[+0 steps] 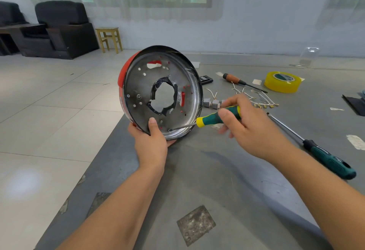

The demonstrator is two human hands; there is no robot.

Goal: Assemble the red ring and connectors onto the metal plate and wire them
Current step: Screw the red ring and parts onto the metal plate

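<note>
Left grip: the left hand holds the metal plate by its lower rim, thumb pressed on the inner face and fingers curled behind, so the plate stands on edge above the near left corner of the counter.
Right grip: the right hand is closed round the green and yellow handle of a small screwdriver; its thin shaft slants down and left, and the tip sits at the plate's inner face near the bottom rim, just right of the left thumb.
Metal plate: round and dished, with a ragged hole in the middle and many small holes around it; the hollow side faces the camera.
Red ring: seated against the back of the plate, showing as a red band along the left edge and as red patches through several holes.
Connectors: small grey blocks lying on the counter just right of the plate, partly hidden by the right hand.
Wires: thin pale leads with brass ends, loose on the counter beyond the right hand.
Other tools: an orange-handled screwdriver lies past the wires, a large dark green screwdriver lies to the right of the right forearm, and a yellow roll of tape sits far right.
Background: a tiled floor, a wooden stool and a dark armchair.
</note>
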